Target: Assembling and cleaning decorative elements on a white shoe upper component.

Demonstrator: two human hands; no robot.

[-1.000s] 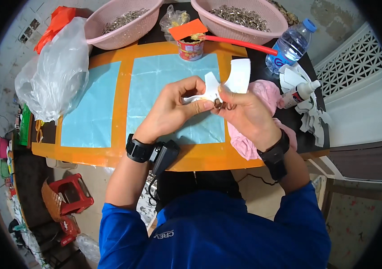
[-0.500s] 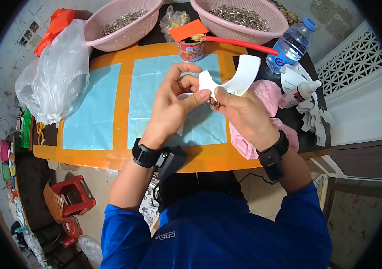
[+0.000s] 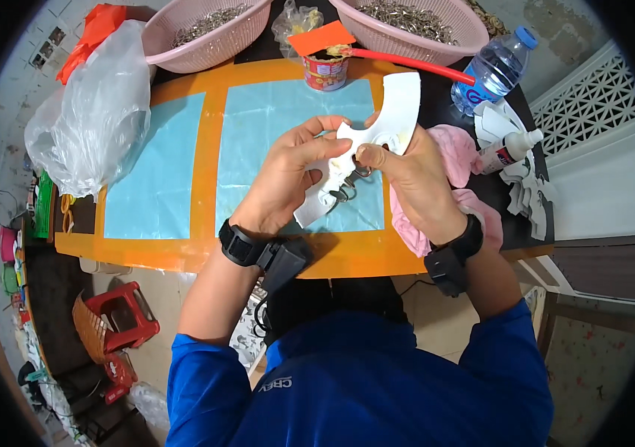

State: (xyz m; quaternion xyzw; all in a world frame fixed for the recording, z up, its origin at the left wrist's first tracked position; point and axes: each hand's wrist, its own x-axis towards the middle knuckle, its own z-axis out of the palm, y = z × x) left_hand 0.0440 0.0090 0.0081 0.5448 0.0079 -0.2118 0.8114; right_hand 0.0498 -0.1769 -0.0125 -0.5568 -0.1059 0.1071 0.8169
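Between my hands, above the blue sheet, is a curved white flat piece (image 3: 401, 104). Its wide arc rises to the upper right, and a narrower end slants down to the left. My left hand (image 3: 281, 170) grips its left side, with the thumb on top. My right hand (image 3: 423, 182) pinches it near the middle with the thumb pressed down; the other fingers are partly behind it. Small metal rings (image 3: 343, 195) hang at the piece's lower edge beside my right thumb. How they are fastened cannot be made out.
Pink baskets of small metal parts (image 3: 205, 56) stand at the back. A small tub (image 3: 326, 74) holds yellowish paste and a red-handled tool. On the right are a pink cloth (image 3: 451, 153), a water bottle (image 3: 490, 71), a white bottle (image 3: 509, 149) and white scraps (image 3: 527, 197).
The white piece has turned, its arc now pointing more upward and its lower-left end showing. The metal rings have come into clearer view. My left thumb has shifted onto the piece's face.
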